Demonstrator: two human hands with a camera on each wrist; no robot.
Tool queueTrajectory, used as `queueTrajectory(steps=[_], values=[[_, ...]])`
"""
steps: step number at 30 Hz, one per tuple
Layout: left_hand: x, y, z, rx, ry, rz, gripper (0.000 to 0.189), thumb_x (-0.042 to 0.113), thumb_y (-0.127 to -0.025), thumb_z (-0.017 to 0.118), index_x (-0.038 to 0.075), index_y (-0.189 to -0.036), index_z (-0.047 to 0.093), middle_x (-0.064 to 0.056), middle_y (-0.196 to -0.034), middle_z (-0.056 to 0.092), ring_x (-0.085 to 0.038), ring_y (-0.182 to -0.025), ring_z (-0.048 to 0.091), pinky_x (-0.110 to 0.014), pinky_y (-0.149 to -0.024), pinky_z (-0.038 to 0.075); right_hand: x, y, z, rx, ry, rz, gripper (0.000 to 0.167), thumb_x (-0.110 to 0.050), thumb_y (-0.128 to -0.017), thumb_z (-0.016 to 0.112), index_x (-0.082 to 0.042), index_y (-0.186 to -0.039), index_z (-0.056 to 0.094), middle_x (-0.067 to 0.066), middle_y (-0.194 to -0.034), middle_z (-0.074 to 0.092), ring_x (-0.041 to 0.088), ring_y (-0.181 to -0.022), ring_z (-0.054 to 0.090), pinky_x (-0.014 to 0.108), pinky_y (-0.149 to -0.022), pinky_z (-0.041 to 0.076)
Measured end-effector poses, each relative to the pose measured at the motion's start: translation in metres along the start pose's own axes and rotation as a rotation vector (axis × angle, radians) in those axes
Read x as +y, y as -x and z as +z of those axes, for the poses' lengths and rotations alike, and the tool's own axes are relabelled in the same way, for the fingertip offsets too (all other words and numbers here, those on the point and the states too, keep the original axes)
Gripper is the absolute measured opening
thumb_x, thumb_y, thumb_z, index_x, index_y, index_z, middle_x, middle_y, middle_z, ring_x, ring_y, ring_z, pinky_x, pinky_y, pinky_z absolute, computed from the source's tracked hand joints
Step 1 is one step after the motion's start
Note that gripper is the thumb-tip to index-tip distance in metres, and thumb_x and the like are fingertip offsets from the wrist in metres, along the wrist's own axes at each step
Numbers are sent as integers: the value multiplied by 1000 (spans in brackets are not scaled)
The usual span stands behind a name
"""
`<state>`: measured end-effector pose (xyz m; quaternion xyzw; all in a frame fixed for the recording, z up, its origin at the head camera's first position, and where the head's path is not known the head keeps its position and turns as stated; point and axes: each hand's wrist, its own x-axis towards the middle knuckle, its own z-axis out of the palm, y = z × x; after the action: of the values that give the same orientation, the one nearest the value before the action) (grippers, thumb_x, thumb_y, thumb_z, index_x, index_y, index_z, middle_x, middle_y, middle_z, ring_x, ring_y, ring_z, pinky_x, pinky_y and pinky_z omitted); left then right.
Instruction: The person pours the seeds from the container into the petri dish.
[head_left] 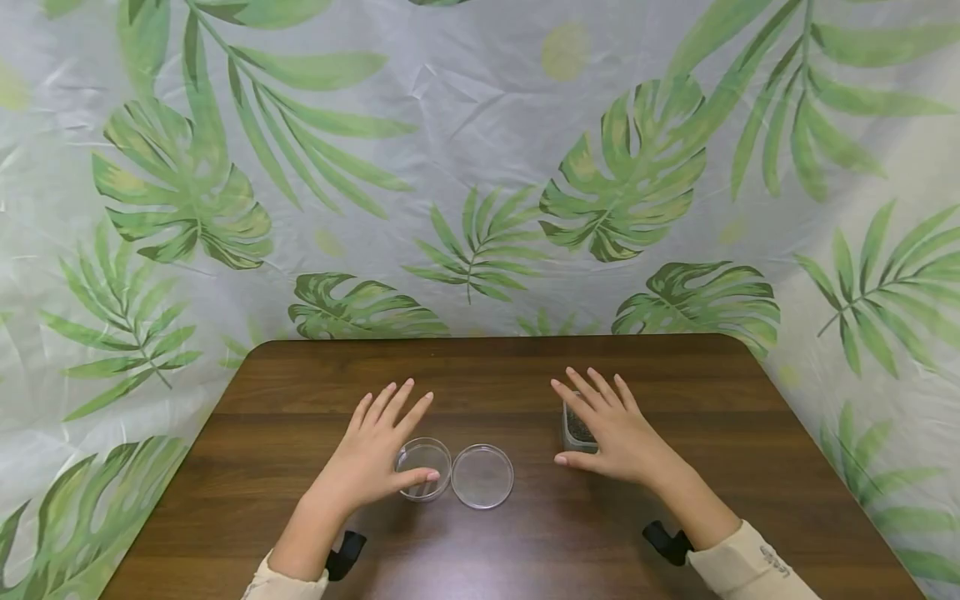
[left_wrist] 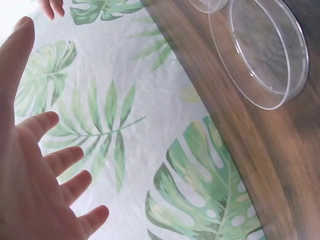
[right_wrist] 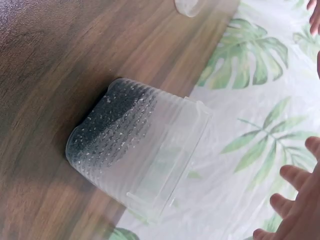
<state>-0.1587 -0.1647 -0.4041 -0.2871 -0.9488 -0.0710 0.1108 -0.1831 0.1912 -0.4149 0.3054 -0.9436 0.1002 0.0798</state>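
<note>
Clear round dish sits on the table, just inward of the person's left hand. From the head camera, the left thumb crosses over part of it, while the left wrist view shows the fingers raised and apart from the clear dishware. A second clear dish lies just to its right, the two rims side by side. This one shows whole between the hands, nearer the left hand than the right hand.

On the right, a clear ridged container stands upright on the table, with dark granules filling its lower part. From above, the right hand's fingers and thumb hide some of it. In the right wrist view there is a visible gap between the container and the fingertips, so the hand is near it but not touching.

Both hands are empty, their fingers stretched and fanned apart, thumbs held out toward each other. Cream sleeves cover the forearms, and a black piece shows beside each wrist. Behind the table hangs a pale cloth printed with green leaves.
</note>
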Motion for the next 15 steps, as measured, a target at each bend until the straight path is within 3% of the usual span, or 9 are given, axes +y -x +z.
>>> queueTrajectory(steps=[6,15], values=[[-2,1,3,37,24,-2,93,73,-72,46,19,-145,20,-10,-148,13,-30,-133,13,-51,-105,12,3,1,2,44,-18,-17,92,-68,-74,51,-25,-145,12,3,-149,11,29,-134,7,55,-105,5],[-5,5,11,132,72,-6,94,71,-72,50,21,-145,18,-8,-147,17,-32,-129,22,-53,-102,20,8,4,6,129,-90,-32,91,-61,-74,58,-21,-145,17,5,-146,22,29,-132,18,52,-105,11]])
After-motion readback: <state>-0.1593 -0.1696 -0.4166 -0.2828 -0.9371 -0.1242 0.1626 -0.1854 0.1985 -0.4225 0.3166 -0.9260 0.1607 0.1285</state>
